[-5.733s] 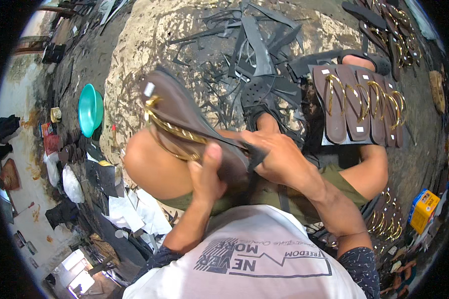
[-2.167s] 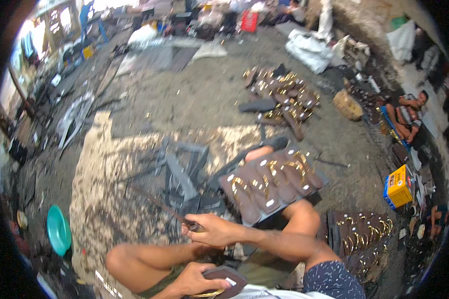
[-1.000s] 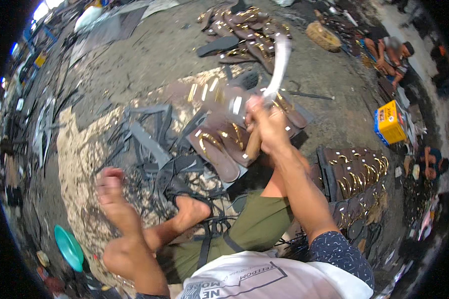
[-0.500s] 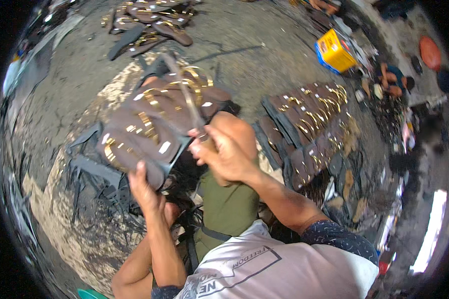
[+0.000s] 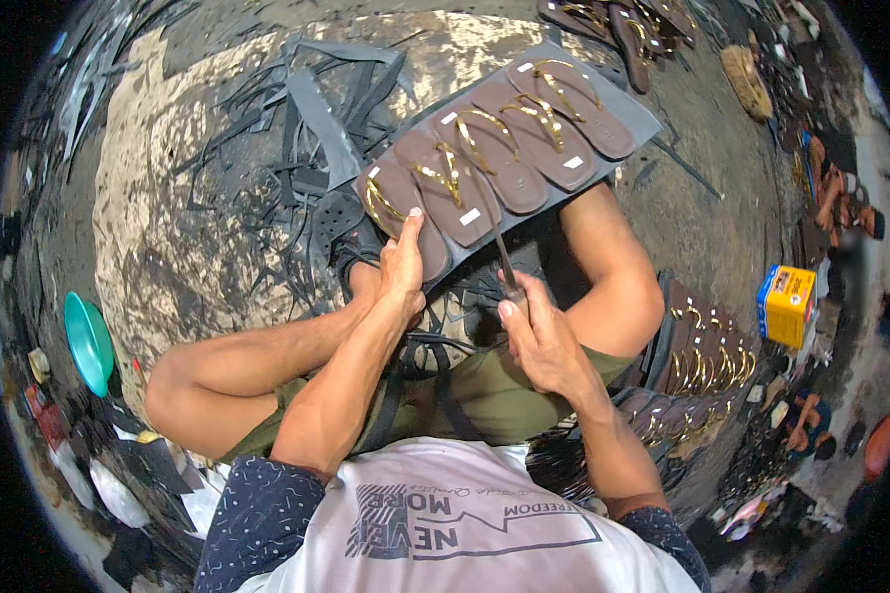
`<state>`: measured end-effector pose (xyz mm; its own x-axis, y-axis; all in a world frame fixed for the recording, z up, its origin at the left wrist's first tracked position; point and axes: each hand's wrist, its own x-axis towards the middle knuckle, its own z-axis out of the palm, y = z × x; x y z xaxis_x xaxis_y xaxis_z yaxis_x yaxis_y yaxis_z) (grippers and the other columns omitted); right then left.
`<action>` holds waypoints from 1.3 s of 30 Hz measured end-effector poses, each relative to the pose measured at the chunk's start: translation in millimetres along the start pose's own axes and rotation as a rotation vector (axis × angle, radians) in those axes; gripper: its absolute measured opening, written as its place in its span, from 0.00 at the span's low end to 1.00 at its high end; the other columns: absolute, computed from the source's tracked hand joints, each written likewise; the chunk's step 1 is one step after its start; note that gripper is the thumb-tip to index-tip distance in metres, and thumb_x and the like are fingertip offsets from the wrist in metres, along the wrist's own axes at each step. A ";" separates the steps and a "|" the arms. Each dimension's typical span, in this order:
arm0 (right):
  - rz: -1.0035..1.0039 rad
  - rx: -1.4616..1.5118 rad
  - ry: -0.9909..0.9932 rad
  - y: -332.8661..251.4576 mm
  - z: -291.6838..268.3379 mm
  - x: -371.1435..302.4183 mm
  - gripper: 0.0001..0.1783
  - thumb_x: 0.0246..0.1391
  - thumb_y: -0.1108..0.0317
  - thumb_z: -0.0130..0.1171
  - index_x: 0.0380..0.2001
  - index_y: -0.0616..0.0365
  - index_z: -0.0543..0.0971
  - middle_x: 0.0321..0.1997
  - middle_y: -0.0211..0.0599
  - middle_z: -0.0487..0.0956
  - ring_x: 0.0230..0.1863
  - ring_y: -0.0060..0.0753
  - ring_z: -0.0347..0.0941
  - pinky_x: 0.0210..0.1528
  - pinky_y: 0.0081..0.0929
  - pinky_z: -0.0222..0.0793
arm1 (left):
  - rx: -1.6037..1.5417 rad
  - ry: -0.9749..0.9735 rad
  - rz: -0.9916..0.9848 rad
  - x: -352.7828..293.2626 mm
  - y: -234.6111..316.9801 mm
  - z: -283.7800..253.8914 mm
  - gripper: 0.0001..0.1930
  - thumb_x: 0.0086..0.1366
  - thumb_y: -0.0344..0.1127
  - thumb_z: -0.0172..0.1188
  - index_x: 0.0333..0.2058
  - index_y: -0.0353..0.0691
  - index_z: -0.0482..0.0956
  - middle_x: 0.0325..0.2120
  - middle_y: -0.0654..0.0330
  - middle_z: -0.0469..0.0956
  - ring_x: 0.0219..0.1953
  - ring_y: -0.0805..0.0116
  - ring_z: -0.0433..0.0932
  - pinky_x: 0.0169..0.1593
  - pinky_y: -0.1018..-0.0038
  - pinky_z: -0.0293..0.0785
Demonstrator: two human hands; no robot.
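Note:
A dark grey rubber sheet (image 5: 641,117) lies aslant in front of me, with several brown sandals (image 5: 524,188) with gold straps side by side on it. My left hand (image 5: 402,265) is closed around the sheet's near left end, its thumb on top of the leftmost sandal (image 5: 430,242). My right hand (image 5: 547,341) is wrapped round the handle of a knife (image 5: 506,262). The knife's thin blade points away from me, over the sheet's near edge between two sandals. Its tip is hard to make out.
Cut grey rubber scraps (image 5: 321,124) litter the pale worn board (image 5: 143,227) at the left. A teal basin (image 5: 89,341) stands far left. Stacked sandals (image 5: 707,346) and a yellow-blue box (image 5: 787,304) are on the right; more sandals (image 5: 638,40) lie at the far right.
The view has swung left. The sheet of sandals now lies straighter and flatter before me. The knife, raised and blurred across the sandals earlier, is lower at the sheet's near edge.

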<state>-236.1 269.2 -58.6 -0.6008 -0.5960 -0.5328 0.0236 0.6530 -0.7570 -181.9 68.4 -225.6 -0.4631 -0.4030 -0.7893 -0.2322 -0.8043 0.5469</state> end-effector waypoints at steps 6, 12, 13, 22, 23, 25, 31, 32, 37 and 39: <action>-0.033 -0.312 -0.039 -10.8 -4.4 -5.0 0.24 0.75 0.54 0.50 0.58 0.67 0.69 0.50 0.68 0.81 0.54 0.70 0.78 0.55 0.55 0.74 | -0.182 -0.091 -0.076 -29.4 49.9 25.2 0.36 0.73 0.63 0.57 0.65 0.38 0.70 0.57 0.51 0.79 0.56 0.57 0.80 0.53 0.56 0.79; -0.138 -0.552 0.028 -21.5 5.6 43.4 0.21 0.74 0.53 0.53 0.50 0.65 0.70 0.42 0.66 0.82 0.42 0.73 0.80 0.40 0.60 0.76 | -0.144 -0.037 -0.142 -24.3 58.9 23.3 0.35 0.73 0.65 0.55 0.64 0.40 0.72 0.55 0.55 0.80 0.52 0.59 0.80 0.50 0.59 0.77; -0.143 -0.575 0.012 -24.6 5.3 53.4 0.21 0.73 0.54 0.53 0.49 0.64 0.70 0.40 0.66 0.83 0.40 0.73 0.80 0.38 0.60 0.76 | -0.132 -0.033 -0.153 -22.4 57.6 22.0 0.35 0.73 0.65 0.55 0.63 0.40 0.73 0.55 0.55 0.80 0.52 0.60 0.80 0.49 0.60 0.77; -0.022 -0.820 -0.275 -18.9 15.0 151.8 0.24 0.68 0.53 0.54 0.52 0.66 0.78 0.41 0.66 0.83 0.45 0.73 0.80 0.48 0.59 0.77 | -0.151 -0.054 -0.225 -31.4 77.2 27.4 0.25 0.73 0.65 0.55 0.47 0.48 0.80 0.31 0.67 0.80 0.28 0.71 0.76 0.27 0.71 0.68; -0.151 -0.743 -0.196 -11.3 19.7 162.4 0.24 0.68 0.53 0.55 0.53 0.65 0.78 0.44 0.66 0.83 0.47 0.73 0.79 0.50 0.59 0.76 | -0.187 -0.071 -0.218 -28.8 75.2 26.6 0.24 0.73 0.65 0.56 0.45 0.49 0.80 0.30 0.68 0.80 0.26 0.73 0.75 0.25 0.73 0.67; -0.398 -0.573 -0.036 12.2 36.3 185.9 0.25 0.67 0.55 0.56 0.56 0.64 0.77 0.50 0.66 0.82 0.51 0.72 0.78 0.54 0.58 0.75 | -0.206 -0.093 -0.221 -28.0 77.1 26.7 0.24 0.73 0.65 0.56 0.44 0.50 0.80 0.30 0.68 0.80 0.26 0.75 0.75 0.24 0.75 0.67; -0.848 -0.492 0.178 17.8 39.6 246.0 0.23 0.63 0.56 0.61 0.56 0.57 0.80 0.54 0.57 0.81 0.56 0.61 0.77 0.60 0.46 0.71 | -0.322 -0.140 -0.288 -31.8 87.1 23.3 0.26 0.73 0.64 0.57 0.49 0.46 0.78 0.38 0.65 0.81 0.36 0.75 0.80 0.31 0.71 0.77; -0.772 -0.514 0.126 11.4 38.8 253.2 0.23 0.63 0.55 0.61 0.56 0.57 0.80 0.53 0.56 0.82 0.55 0.60 0.77 0.59 0.47 0.71 | -0.344 -0.135 -0.302 -34.6 89.0 23.9 0.27 0.72 0.65 0.58 0.51 0.46 0.77 0.41 0.64 0.81 0.38 0.74 0.80 0.33 0.70 0.78; -0.500 -0.661 -0.008 -48.5 50.4 287.5 0.23 0.65 0.51 0.59 0.52 0.59 0.81 0.50 0.54 0.83 0.53 0.59 0.78 0.58 0.48 0.71 | -0.223 -0.137 -0.280 -34.7 85.2 -10.7 0.28 0.73 0.66 0.55 0.52 0.46 0.75 0.37 0.64 0.78 0.35 0.71 0.79 0.30 0.69 0.76; -0.431 -0.676 -0.020 -62.3 63.3 288.8 0.24 0.66 0.50 0.58 0.51 0.59 0.82 0.49 0.53 0.83 0.52 0.58 0.79 0.57 0.49 0.71 | -0.375 -0.255 -0.251 -42.1 87.8 -29.4 0.26 0.74 0.66 0.54 0.49 0.47 0.76 0.25 0.65 0.74 0.19 0.69 0.73 0.17 0.72 0.66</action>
<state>-360.5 26.8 -189.3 -0.4322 -0.8645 -0.2566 -0.7005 0.5011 -0.5081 -157.6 1.9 -152.6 -0.6373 -0.0956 -0.7647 -0.0622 -0.9826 0.1747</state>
